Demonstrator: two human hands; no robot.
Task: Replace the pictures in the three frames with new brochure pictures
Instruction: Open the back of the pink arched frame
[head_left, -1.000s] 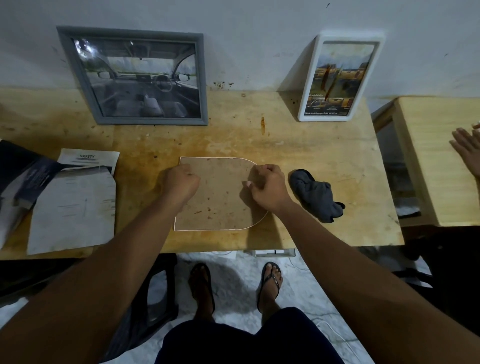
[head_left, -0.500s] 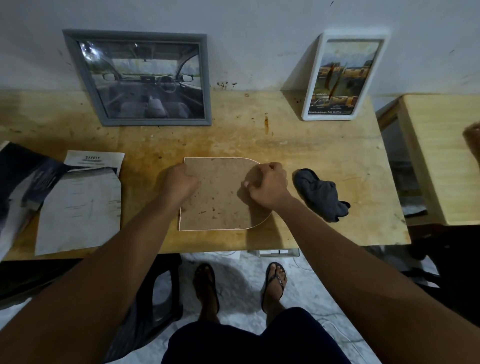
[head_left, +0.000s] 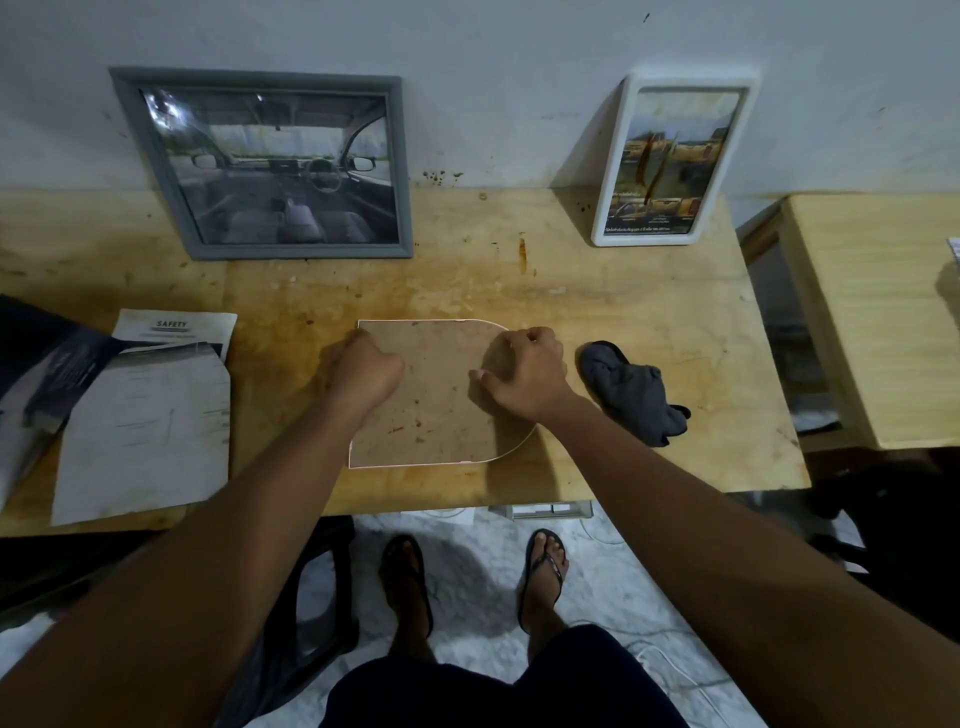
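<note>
An arch-shaped frame (head_left: 441, 410) lies face down in the middle of the wooden table (head_left: 623, 322), its brown stained backing board up. My left hand (head_left: 363, 371) is curled over its left edge. My right hand (head_left: 524, 371) is curled over the rounded right end, fingertips pressed on the board. A grey frame (head_left: 260, 163) with a car-interior picture leans on the wall at back left. A white frame (head_left: 672, 161) with a brochure picture leans at back right. Brochure pages (head_left: 145, 415) lie at the left.
A dark grey cloth (head_left: 631, 392) lies just right of my right hand. A second wooden table (head_left: 878, 322) stands to the right across a gap. Dark brochures (head_left: 36, 364) sit at the far left edge. My feet in sandals are below the table's front edge.
Both hands stay on the face-down frame with little movement. Another person's hand that was on the right table has gone out of view.
</note>
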